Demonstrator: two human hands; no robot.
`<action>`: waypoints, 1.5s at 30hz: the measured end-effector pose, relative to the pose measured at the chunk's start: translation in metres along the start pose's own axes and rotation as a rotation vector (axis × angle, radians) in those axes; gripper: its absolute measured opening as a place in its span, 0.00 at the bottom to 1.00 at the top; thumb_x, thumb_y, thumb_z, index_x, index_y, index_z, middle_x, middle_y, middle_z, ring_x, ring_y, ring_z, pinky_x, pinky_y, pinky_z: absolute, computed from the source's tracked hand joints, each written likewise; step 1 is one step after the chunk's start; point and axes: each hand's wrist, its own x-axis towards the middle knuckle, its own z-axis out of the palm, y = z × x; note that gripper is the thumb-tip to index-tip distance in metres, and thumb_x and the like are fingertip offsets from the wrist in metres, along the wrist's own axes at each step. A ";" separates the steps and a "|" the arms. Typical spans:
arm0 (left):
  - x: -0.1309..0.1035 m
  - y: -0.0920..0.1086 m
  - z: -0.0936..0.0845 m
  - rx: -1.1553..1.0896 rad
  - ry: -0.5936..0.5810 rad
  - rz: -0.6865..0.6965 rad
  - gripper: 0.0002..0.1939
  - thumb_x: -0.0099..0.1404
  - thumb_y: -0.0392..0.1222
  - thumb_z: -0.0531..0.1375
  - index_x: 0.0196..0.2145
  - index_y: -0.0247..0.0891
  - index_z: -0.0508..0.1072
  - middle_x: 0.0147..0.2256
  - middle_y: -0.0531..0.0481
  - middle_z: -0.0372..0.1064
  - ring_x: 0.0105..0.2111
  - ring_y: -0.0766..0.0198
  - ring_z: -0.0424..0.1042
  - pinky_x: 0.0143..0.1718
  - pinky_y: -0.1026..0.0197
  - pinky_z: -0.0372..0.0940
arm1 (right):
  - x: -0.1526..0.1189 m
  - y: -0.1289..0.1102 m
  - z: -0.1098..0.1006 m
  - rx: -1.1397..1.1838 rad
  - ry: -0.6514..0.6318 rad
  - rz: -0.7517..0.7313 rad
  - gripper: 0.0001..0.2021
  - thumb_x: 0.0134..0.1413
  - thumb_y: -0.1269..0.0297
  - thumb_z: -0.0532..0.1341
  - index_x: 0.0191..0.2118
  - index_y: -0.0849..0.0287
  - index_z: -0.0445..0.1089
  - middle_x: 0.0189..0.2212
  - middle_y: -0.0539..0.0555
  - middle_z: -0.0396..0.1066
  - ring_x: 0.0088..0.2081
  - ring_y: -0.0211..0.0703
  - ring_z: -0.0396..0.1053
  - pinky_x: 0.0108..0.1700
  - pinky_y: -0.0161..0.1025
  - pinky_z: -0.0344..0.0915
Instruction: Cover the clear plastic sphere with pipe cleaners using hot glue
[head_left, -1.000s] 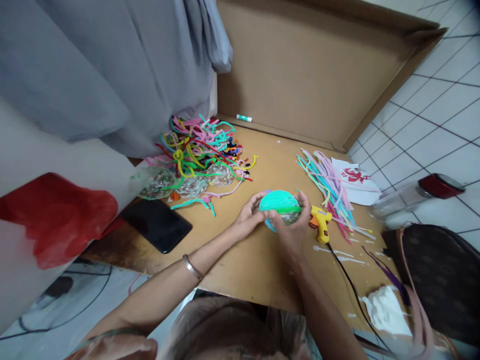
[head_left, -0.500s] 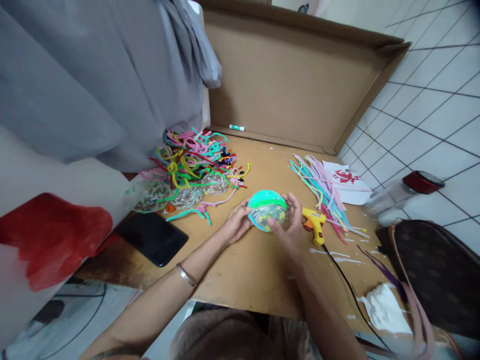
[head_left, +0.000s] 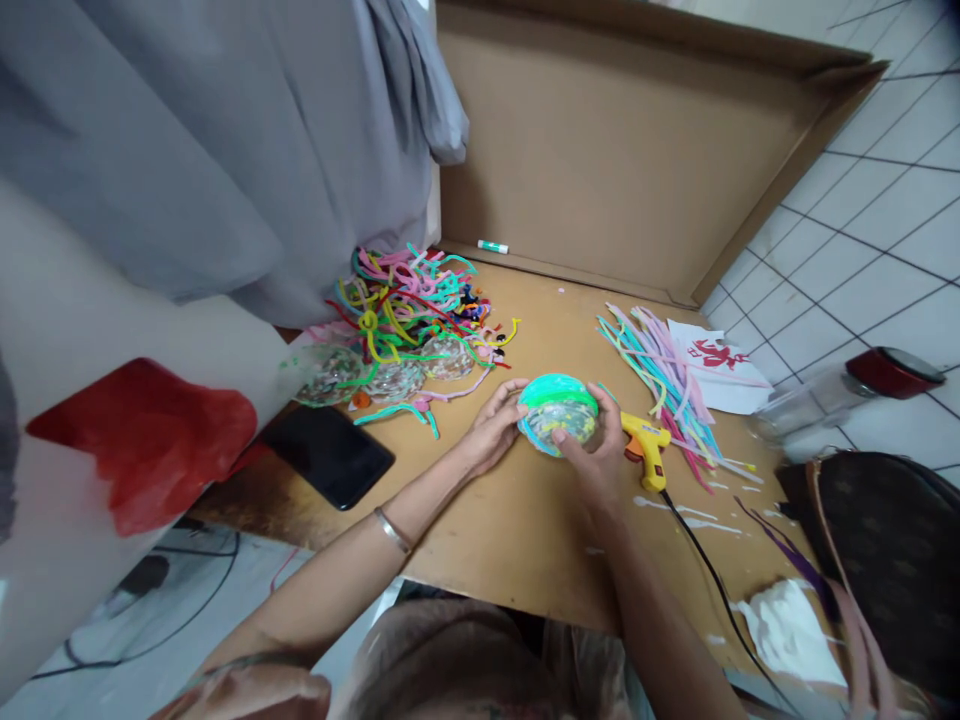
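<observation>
A round disc (head_left: 559, 412) with turquoise and green bands at its top and a mottled grey and yellow lower part is held above the table. My left hand (head_left: 495, 430) grips its left edge between thumb and fingers. On the right side, my right hand (head_left: 606, 440) has its thumb on the disc's face and its fingers round the rim. Just right of that hand lies a yellow glue gun (head_left: 646, 450) with a black cord. Several mottled discs (head_left: 395, 378) lie beside a pile of colourful pipe cleaners (head_left: 390, 300) on the left.
A black tablet or phone (head_left: 330, 455) lies at the left. Straight pipe cleaners (head_left: 660, 370) rest near a paper with a red figure (head_left: 720, 360). A bottle (head_left: 892, 375), brown bag (head_left: 885, 540) and white tissue (head_left: 791, 630) stand at the right. A cardboard wall (head_left: 600, 150) rises behind.
The view has shifted, so the table's things appear further right. My right thumb and fingers have settled around the disc's right side; the left hand keeps its hold.
</observation>
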 end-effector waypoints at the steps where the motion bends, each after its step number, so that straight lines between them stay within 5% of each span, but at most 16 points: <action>1: 0.000 0.000 0.001 0.015 0.021 0.028 0.24 0.51 0.45 0.70 0.45 0.41 0.69 0.41 0.51 0.72 0.40 0.63 0.70 0.44 0.60 0.63 | 0.000 0.000 0.000 -0.012 0.004 0.004 0.34 0.39 0.57 0.68 0.55 0.56 0.64 0.53 0.59 0.68 0.53 0.54 0.67 0.54 0.53 0.66; 11: 0.001 0.001 0.003 0.144 0.145 0.284 0.12 0.47 0.42 0.72 0.26 0.38 0.74 0.36 0.51 0.69 0.37 0.64 0.66 0.43 0.61 0.61 | -0.001 0.003 0.002 -0.022 0.058 -0.041 0.33 0.40 0.56 0.68 0.55 0.56 0.65 0.51 0.58 0.68 0.53 0.53 0.66 0.55 0.53 0.65; 27: -0.006 -0.007 -0.008 0.831 0.161 0.621 0.08 0.64 0.40 0.61 0.37 0.39 0.80 0.40 0.45 0.73 0.42 0.60 0.72 0.46 0.56 0.67 | 0.004 0.014 0.005 -0.179 0.165 -0.065 0.36 0.37 0.55 0.69 0.56 0.58 0.63 0.54 0.60 0.66 0.56 0.55 0.65 0.58 0.53 0.63; 37: -0.004 -0.007 -0.018 1.061 0.243 0.487 0.07 0.61 0.36 0.57 0.30 0.37 0.75 0.33 0.47 0.74 0.36 0.61 0.73 0.41 0.58 0.67 | 0.001 0.030 0.013 -0.343 0.106 -0.148 0.39 0.38 0.55 0.70 0.58 0.59 0.60 0.56 0.63 0.64 0.58 0.58 0.63 0.60 0.57 0.61; 45: -0.008 -0.003 -0.016 1.126 0.255 0.483 0.06 0.61 0.40 0.57 0.33 0.37 0.73 0.31 0.49 0.72 0.32 0.63 0.70 0.35 0.61 0.65 | -0.002 0.033 0.007 -0.113 -0.031 -0.124 0.34 0.49 0.60 0.58 0.63 0.61 0.53 0.61 0.65 0.58 0.62 0.57 0.60 0.62 0.57 0.61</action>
